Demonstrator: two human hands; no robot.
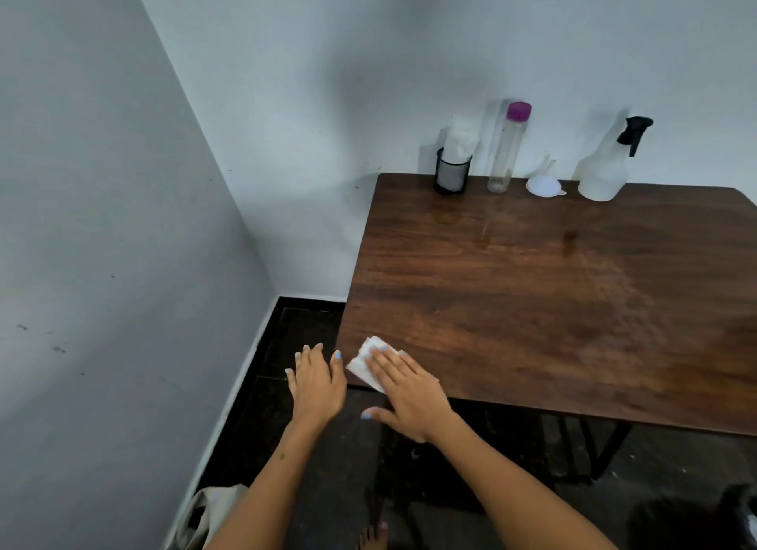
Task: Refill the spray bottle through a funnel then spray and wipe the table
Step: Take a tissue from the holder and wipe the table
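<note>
Blk mesh cup [452,176] w/ white tissues [459,140] at table's back edge; cloth bag [205,517] on floor.

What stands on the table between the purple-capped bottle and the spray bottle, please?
In the head view, a white funnel stands mouth down between the purple-capped bottle and the spray bottle, along the table's far edge.

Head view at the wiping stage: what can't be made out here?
- Tissue: mostly hidden under the right hand.
- Spray bottle: fill level unreadable, body translucent against the white wall.
- Table: right side cut off by the frame edge.
- Black holder: white contents too blurred to identify.
</note>
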